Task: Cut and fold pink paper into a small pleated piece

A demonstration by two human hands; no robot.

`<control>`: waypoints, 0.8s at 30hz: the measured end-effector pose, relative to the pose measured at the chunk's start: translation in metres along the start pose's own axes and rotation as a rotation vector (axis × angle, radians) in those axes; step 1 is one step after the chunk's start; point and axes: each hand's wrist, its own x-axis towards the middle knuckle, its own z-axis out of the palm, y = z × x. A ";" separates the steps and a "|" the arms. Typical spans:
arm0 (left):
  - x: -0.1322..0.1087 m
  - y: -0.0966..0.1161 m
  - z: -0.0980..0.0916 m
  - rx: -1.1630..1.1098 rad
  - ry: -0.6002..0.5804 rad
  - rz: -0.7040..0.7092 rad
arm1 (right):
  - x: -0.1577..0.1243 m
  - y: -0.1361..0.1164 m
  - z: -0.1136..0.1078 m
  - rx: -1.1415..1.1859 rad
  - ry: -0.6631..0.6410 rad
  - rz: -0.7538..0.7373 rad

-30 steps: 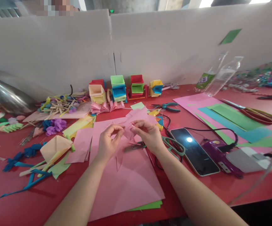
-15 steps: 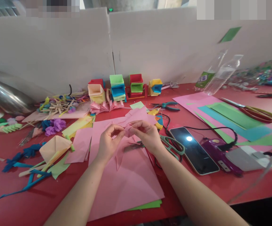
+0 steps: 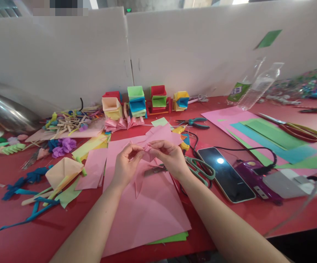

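Observation:
My left hand and my right hand meet above the middle of the red table. Both pinch one small folded pink paper piece between thumb and fingertips. Under the hands lies a large pink paper sheet with a green sheet beneath it. Green-handled scissors lie just right of my right wrist, partly hidden by it.
A phone and a purple glue gun with a black cable lie to the right. Coloured paper boxes stand by the white back wall. Paper flowers, sticks and scraps cover the left. Coloured sheets, orange scissors, pliers and two plastic bottles sit at the right.
The fingers of both hands have shifted slightly on the small pink piece; the hands stay in the same place.

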 end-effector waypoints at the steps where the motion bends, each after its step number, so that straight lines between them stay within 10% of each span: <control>1: 0.000 -0.001 0.000 -0.020 0.034 -0.017 | 0.000 0.001 0.000 0.005 0.014 0.004; 24: 0.000 0.001 0.003 -0.161 0.054 -0.190 | -0.001 0.003 -0.001 -0.156 0.098 -0.026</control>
